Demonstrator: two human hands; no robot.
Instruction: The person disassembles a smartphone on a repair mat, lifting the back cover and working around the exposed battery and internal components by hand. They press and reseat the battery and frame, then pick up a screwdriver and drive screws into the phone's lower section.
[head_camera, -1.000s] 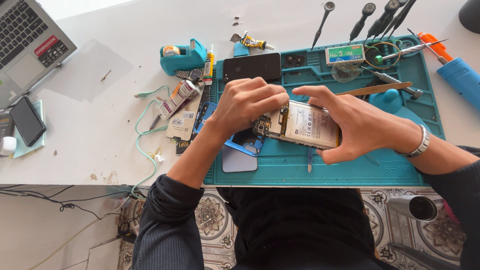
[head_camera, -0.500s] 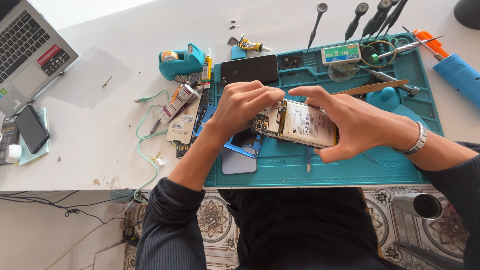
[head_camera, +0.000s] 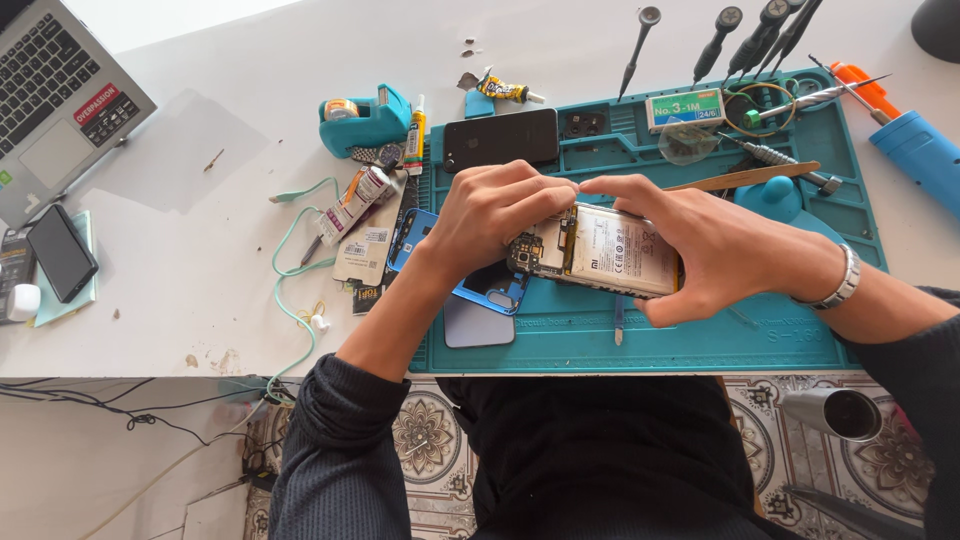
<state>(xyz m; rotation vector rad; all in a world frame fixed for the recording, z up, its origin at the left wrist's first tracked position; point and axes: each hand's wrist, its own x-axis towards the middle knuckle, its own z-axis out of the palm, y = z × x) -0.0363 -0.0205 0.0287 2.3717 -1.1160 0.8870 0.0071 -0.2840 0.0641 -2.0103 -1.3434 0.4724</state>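
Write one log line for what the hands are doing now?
left hand: pinching opened phone top | right hand: gripping phone | mat: underneath

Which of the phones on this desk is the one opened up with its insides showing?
The opened phone held in both hands over the teal mat; its battery and circuit board are bare. The black phone above and the dark phone by the laptop are closed.

Single head-worn view, looking steeply down from above the teal work mat (head_camera: 700, 345), fairly close; desk's far edge lies toward frame top.
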